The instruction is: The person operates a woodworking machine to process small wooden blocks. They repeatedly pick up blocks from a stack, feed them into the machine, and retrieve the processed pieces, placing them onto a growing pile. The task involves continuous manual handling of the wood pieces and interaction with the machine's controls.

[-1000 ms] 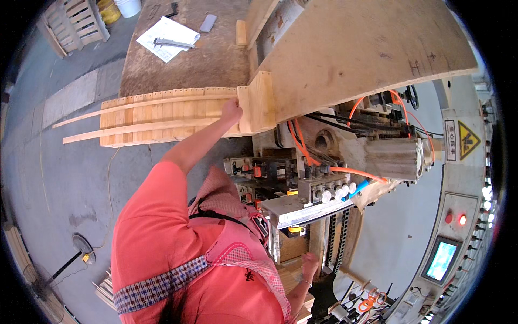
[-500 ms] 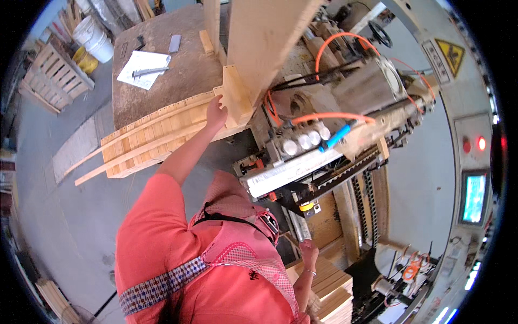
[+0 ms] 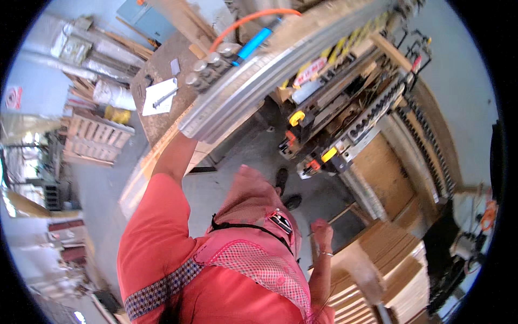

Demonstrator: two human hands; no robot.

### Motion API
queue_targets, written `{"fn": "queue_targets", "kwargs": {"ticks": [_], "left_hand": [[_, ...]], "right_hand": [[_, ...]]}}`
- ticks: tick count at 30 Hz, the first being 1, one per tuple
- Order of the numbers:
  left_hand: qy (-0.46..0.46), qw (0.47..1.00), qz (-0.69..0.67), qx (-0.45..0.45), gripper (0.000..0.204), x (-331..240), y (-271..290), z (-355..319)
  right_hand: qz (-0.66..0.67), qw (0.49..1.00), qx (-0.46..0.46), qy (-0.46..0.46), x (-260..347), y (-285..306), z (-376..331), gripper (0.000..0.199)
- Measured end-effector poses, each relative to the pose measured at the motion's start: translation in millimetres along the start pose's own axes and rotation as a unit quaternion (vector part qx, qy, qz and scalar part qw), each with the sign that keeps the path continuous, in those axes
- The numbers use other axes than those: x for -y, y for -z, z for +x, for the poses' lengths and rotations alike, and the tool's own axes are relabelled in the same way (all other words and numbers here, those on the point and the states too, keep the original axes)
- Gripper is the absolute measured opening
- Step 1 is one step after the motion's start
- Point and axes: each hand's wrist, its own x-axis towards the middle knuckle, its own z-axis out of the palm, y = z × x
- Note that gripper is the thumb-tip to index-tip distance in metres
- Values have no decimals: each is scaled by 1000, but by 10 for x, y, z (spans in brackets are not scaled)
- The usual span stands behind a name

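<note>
My left forearm (image 3: 178, 154) reaches up to the row of light wooden pieces (image 3: 154, 156) along the workbench edge. The machine's silver metal beam (image 3: 226, 108) covers my left hand, so its fingers and anything in them are hidden. My right hand (image 3: 322, 233), with a bracelet at the wrist, hangs in front of my right side with its fingers curled. Whatever it may hold cannot be made out. Just below and beside it lie stacked wooden boards (image 3: 388, 243).
Clamp heads with yellow knobs (image 3: 296, 118) and toothed black rails (image 3: 377, 108) stand ahead on the right. On the brown workbench (image 3: 156, 70) lie paper sheets (image 3: 159, 97) and a pen-like tool. A wooden pallet (image 3: 94, 137) and white bucket (image 3: 114, 95) stand at the left.
The view has shifted, and the machine's beam now covers my left hand, which was visible at the wooden pieces. My right hand shows farther right and higher, still beside the stacked boards.
</note>
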Motion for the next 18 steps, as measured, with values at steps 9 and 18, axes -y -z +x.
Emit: {"fn": "queue_targets", "kwargs": {"ticks": [9,18], "left_hand": [[-128,975,169,65,43,244,-444,-85],[-155,977,63,132,34,-71,-316,41]], "right_hand": [[129,976,-14,-173,-20,-993,-475,27],[163,965,-59,-198,-46,-1738,-692,27]]}}
